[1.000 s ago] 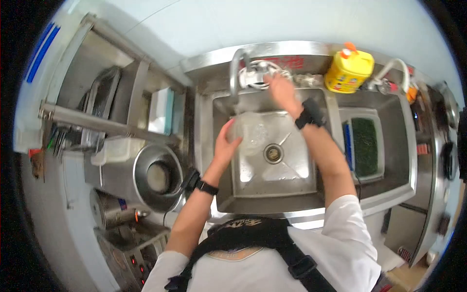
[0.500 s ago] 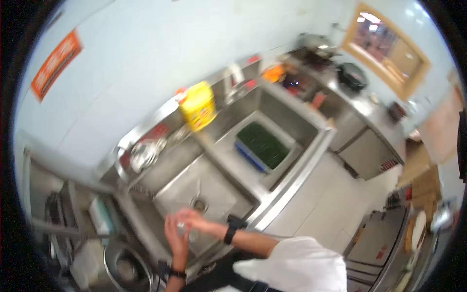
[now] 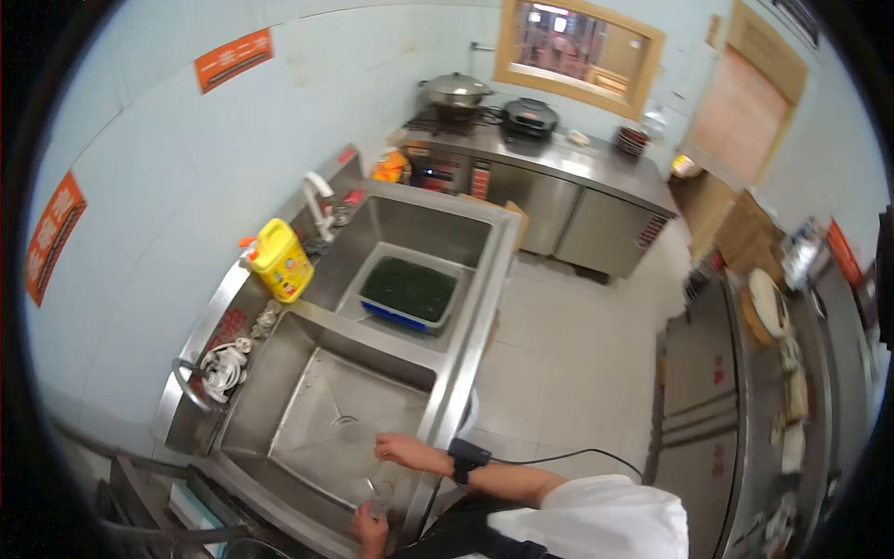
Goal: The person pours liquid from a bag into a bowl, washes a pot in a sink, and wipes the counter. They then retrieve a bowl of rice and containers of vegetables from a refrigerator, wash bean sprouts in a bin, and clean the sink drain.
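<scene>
My left hand [image 3: 371,531] is low over the near sink basin [image 3: 321,447], closed around a small clear object that looks like a glass [image 3: 376,507]. To its upper right is my right hand [image 3: 405,452], apart from the glass, over the same basin. Its fingers are curled inward, and whatever they may hold is hidden. A black band sits on the right wrist [image 3: 468,458]. The drain [image 3: 345,422] lies in the basin floor beyond both hands.
The far basin holds a tray of dark green stuff [image 3: 408,291]. A yellow jug [image 3: 282,261] and a white faucet [image 3: 319,203] stand along the wall side. Behind are a lidded pot [image 3: 455,91] and a steel counter [image 3: 582,163]. A cable [image 3: 577,454] runs from my right wrist.
My hands were together around the clear object; now they are apart, with the object in my left hand. The view has turned right, showing more of the counter and floor.
</scene>
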Motion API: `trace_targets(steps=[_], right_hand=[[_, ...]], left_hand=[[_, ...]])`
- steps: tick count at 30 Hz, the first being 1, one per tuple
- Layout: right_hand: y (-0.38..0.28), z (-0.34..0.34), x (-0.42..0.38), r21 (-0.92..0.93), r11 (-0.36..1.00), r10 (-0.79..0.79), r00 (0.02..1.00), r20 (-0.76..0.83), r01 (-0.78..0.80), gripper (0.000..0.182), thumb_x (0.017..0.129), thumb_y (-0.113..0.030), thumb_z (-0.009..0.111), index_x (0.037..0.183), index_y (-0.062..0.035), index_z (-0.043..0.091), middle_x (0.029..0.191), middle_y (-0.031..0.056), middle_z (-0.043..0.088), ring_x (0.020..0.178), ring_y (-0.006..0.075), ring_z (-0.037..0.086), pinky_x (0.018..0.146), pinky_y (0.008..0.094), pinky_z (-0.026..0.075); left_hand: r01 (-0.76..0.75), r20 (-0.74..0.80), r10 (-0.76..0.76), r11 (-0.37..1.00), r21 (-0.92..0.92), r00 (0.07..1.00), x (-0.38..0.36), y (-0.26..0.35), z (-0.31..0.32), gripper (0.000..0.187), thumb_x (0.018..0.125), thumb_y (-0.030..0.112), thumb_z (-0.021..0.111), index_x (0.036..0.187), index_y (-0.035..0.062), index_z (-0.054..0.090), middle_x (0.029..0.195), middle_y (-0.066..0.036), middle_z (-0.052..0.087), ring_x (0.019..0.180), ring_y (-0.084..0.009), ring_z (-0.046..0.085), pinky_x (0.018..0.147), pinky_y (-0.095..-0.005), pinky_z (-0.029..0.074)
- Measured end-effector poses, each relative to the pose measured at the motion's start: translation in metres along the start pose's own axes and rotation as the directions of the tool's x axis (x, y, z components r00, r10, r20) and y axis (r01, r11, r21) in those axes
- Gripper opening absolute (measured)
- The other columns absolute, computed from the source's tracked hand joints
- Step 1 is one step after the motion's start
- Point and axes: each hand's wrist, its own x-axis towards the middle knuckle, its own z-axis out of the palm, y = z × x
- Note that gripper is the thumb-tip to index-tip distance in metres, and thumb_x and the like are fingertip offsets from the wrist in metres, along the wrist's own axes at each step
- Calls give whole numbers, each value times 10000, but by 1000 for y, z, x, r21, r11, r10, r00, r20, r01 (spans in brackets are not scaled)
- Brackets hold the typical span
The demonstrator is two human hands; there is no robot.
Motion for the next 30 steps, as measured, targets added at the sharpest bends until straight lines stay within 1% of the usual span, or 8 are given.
trace_targets(steps=[2, 6, 8, 12, 14, 17, 23, 30], right_hand=[[-12, -17, -39, -27, 994, 105, 983, -151, -110, 76, 779, -98, 538, 812, -40, 502, 841, 113, 491, 783, 302, 497, 687, 371, 411], [-37, -56, -118, -189, 933, 228, 910, -347, -306, 102, 790, -126, 547, 866, -58, 535, 846, 107, 493, 857, 299, 485, 737, 379, 409], [-43, -62, -168, -159, 881, 334, 823, -459, -446, 122, 793, -138, 553, 889, -63, 544, 867, 103, 503, 888, 289, 478, 754, 372, 409], [-88, -91, -257, -85, 842, 318, 618, -719, -532, 126, 783, -123, 566, 890, -57, 554, 887, 98, 521, 861, 291, 498, 746, 368, 419], [-100, -91, -310, -29, 759, 331, 424, -843, -651, 104, 784, -117, 569, 873, -63, 564, 884, 91, 531, 852, 291, 512, 739, 367, 426], [-132, -84, -392, 96, 635, 327, 155, -932, -766, 91, 780, -111, 578, 859, -67, 568, 880, 85, 541, 846, 289, 520, 735, 361, 429], [-210, -84, -566, 222, 450, 195, -148, -970, -865, 116, 758, -112, 590, 867, -79, 571, 876, 94, 545, 879, 299, 510, 748, 373, 430], [-298, -73, -737, 446, 240, -20, -463, -886, -862, 105, 742, -77, 602, 845, -72, 579, 837, 86, 543, 835, 290, 505, 729, 370, 410]], left_hand=[[8, 243, 27, 990, -141, 970, 4, -32, 22, 331, 691, 42, 547, 1013, -29, 524, 954, -192, 565, 902, -307, 546, 791, -383, 430], [-93, 439, 165, 979, -181, 883, 55, -29, 13, 271, 737, 19, 526, 1003, -30, 530, 866, -148, 583, 833, -235, 567, 728, -317, 454], [-122, 271, 189, 962, -244, 944, 89, -41, 31, 280, 757, -30, 476, 1034, -22, 518, 877, -127, 575, 847, -196, 554, 733, -294, 447], [-147, 331, 275, 920, -362, 903, 97, 84, 16, 304, 771, -42, 457, 1072, -17, 498, 896, -120, 566, 847, -193, 551, 775, -297, 431], [-328, 414, 451, 883, -336, 791, 107, 121, 37, 394, 779, -4, 508, 1163, -16, 424, 1023, -158, 532, 947, -235, 518, 836, -315, 408], [-421, 403, 581, 804, -420, 707, 84, 196, 76, 334, 764, -48, 451, 1095, -14, 483, 917, -120, 561, 869, -186, 539, 819, -292, 405], [-525, 506, 707, 707, -474, 494, -24, 321, 192, 350, 758, -39, 456, 1106, -17, 478, 947, -131, 568, 892, -203, 551, 839, -304, 406], [-514, 641, 764, 579, -633, 71, -212, 452, 314, 367, 749, -40, 478, 1114, -6, 481, 992, -144, 572, 943, -223, 552, 856, -319, 400]])
